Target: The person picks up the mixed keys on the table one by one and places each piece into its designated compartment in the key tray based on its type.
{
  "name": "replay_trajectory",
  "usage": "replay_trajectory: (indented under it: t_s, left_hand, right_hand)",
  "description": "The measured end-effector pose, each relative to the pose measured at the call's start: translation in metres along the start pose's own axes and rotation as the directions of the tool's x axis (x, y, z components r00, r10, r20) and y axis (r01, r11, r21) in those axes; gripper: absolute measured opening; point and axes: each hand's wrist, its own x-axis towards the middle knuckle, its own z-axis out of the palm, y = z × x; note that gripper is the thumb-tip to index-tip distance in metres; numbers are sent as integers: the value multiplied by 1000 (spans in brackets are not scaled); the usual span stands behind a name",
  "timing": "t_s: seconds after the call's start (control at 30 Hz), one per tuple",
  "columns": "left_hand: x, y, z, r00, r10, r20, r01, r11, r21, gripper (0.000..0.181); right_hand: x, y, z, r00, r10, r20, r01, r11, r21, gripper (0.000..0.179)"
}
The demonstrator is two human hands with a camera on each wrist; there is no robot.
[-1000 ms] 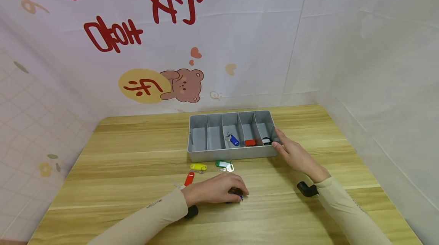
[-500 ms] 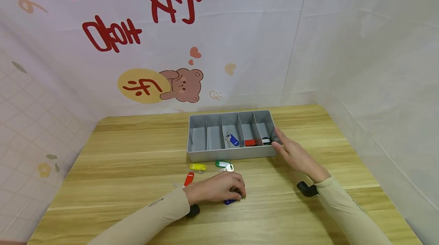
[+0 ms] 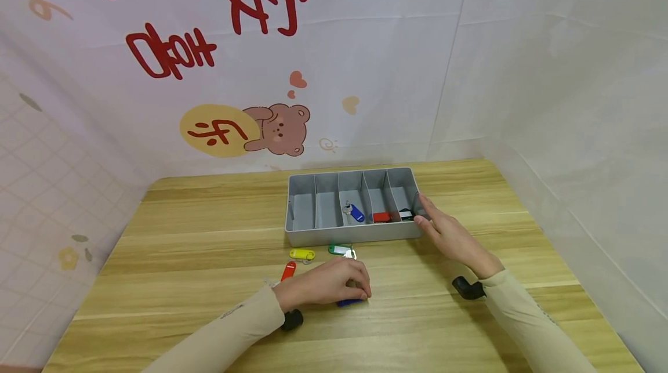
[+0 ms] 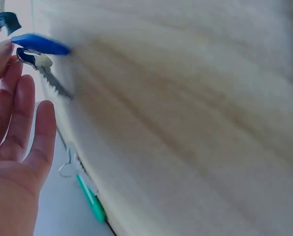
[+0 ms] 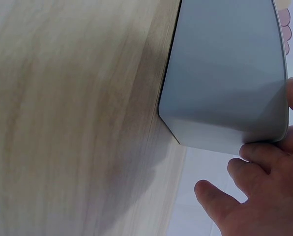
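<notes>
My left hand (image 3: 329, 285) pinches a blue key tag (image 3: 348, 303) between thumb and fingertips, near the table's middle. In the left wrist view a toothed key hangs by its ring from that blue tag, and a dark strip-like thing shows beyond the thumb. At the right end of a grey divided tray (image 3: 339, 238), my right hand (image 3: 453, 239) lies with extended fingers against the end wall and the thumb at the front corner. Inside the tray are another blue key tag with a key (image 3: 357, 213), a red tag (image 3: 381, 217) and a black tag (image 3: 406, 214), each in its own compartment.
In front of the tray lie a yellow key tag (image 3: 301, 254) and a green key tag (image 3: 340, 250) with keys. A red key tag (image 3: 289, 271) sits beside the left wrist, its key partly hidden. Cloth walls border the wooden table (image 3: 198, 245).
My left hand's fingers have drawn together on the blue key tag and shifted slightly left. My right hand and the tray have stayed in place.
</notes>
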Motion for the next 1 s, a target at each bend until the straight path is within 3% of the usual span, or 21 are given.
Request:
replay_trajectory:
  t_s: [0.37,0.7,1.0]
  left_hand:
    - [-11,4,-10,994,-42,-103,34,996,-81,10]
    - [-18,9,-20,979,11,-201,-38,990,-134,6]
    - [-22,10,-28,965,13,-262,-52,988,-143,7]
  right_hand:
    - [-1,-1,-1,1000,-1,-4,1,1000,-3,68]
    - [-1,-2,-2,1000,-2,-1,2,1000,6,68]
    - [0,-1,-1,1000,-2,-4,2,1000,3,68]
